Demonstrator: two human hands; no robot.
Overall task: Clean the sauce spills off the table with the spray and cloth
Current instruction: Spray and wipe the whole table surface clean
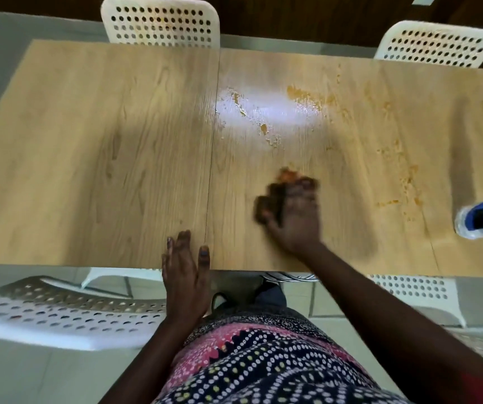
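The right hand point(295, 217) is pressed down on a dark cloth point(272, 199) on the wooden table point(88, 141), fingers bent over the wad; motion blur hides the exact grip, but the cloth sits under and between the fingers, and an orange smear shows at its far tip. The left hand point(184, 275) lies flat with straight fingers over the near table edge, to the cloth's left, holding nothing. The spray bottle point(482, 217) lies or leans at the right edge of view, well apart from the cloth on its right; only its blue and clear end shows. Sauce remains in three zones: wet orange spots point(263, 128) in a glossy sprayed patch beyond the cloth, a streak point(307, 96) farther beyond and to its right, and a dry-looking trail point(406, 179) between the cloth and the bottle. Risks, in my judgement: the cloth is already loaded with sauce at its leading edge, so further strokes may spread an orange film instead of lifting it; the trail to the right appears unsprayed and may streak under a dry pass; a wide sweep rightward could knock the bottle; liquid in the wet patch may run into the table seam point(212, 158) left of the cloth.
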